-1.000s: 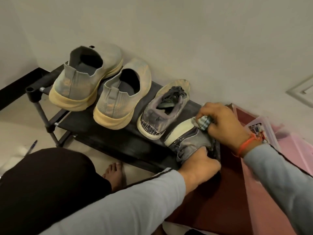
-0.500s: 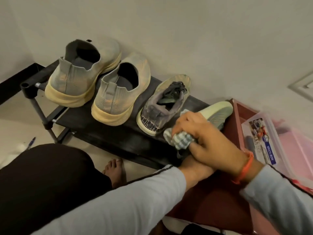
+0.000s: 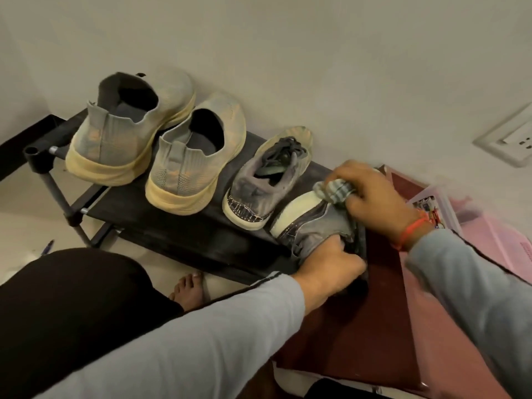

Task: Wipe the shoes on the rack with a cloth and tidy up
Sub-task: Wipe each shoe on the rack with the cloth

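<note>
The left hand grips a grey shoe tilted on its side, pale sole showing. The right hand presses a bunched striped cloth on it.

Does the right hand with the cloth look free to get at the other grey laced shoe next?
Probably yes. The grey laced shoe sits uncovered on the rack, right beside the tilted shoe that the right hand wipes with the cloth. Nothing lies between.

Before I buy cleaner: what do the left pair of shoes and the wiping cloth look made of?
Left pair of shoes: likely knit fabric uppers, matte, with a visible mesh weave at the heels; thick yellowed soles, probably foam or rubber. Cloth: soft woven fabric, striped, bunched in the right hand.
</note>
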